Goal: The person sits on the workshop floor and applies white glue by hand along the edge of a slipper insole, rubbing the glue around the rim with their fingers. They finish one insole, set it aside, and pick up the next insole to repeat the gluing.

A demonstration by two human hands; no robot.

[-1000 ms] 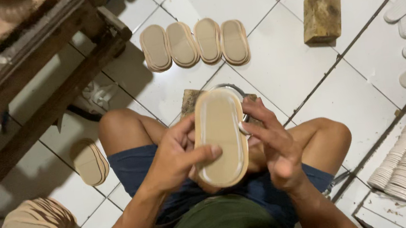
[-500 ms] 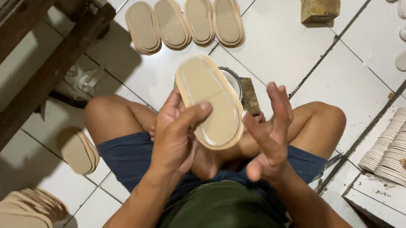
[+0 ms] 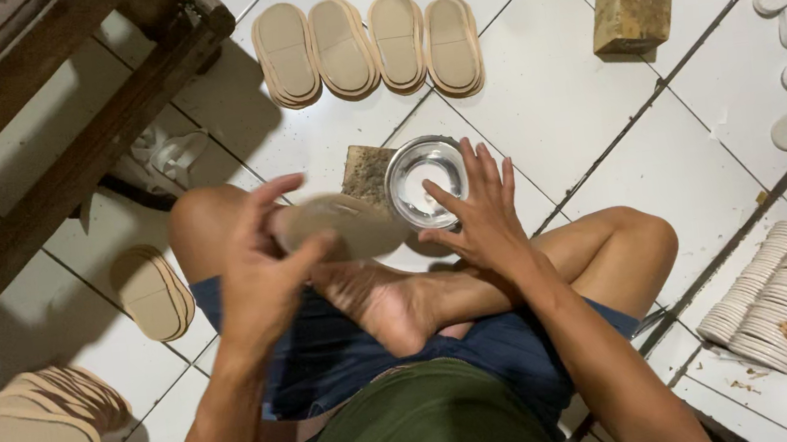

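Tiled floor (image 3: 547,107); left hand (image 3: 257,265) fingers pinch insole (image 3: 346,228).

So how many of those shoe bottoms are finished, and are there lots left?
Four small stacks of tan oval insoles already lie in a row on the white tiled floor. One tan insole is in the left hand, while the right hand hovers open by the round metal bowl. Plenty seems left: a fanned tan pile and rows of white soles.
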